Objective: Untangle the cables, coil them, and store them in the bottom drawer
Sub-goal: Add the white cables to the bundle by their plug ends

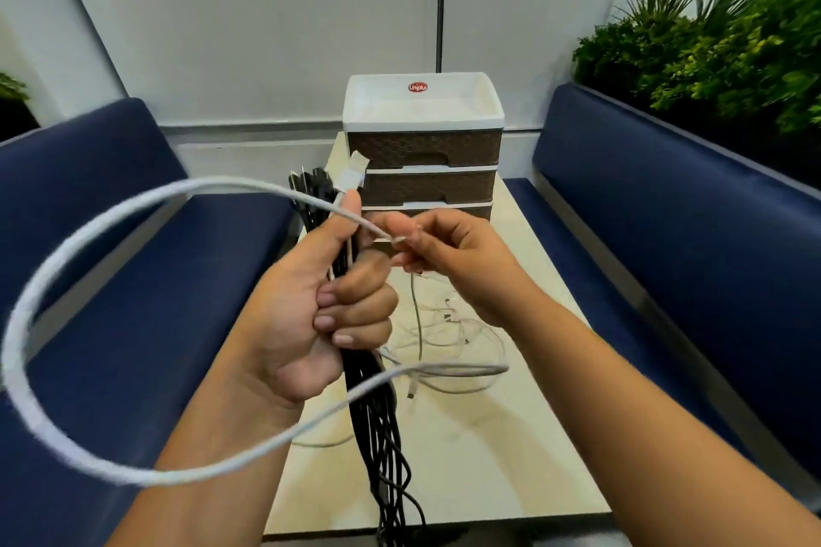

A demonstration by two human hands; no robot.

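My left hand (pixel 311 302) is closed around a bundle of black cables (pixel 377 426) that hangs down past the table's near edge, with black plugs sticking out above the fist. A white cable (pixel 26 315) sweeps in a big loop to the left; its connector (pixel 353 171) stands above my left thumb. My right hand (pixel 448 253) pinches this white cable just right of the left thumb. Thin white cables (pixel 462 338) lie tangled on the table below my right hand. The three-drawer unit (pixel 424 149) stands at the table's far end, all drawers closed; the bottom one is partly hidden by my hands.
The narrow beige table (pixel 511 457) runs between two dark blue benches, one at the left (pixel 133 280) and one at the right (pixel 666 213). Green plants (pixel 719 44) stand behind the right bench. The drawer unit has a white tray top with a red sticker.
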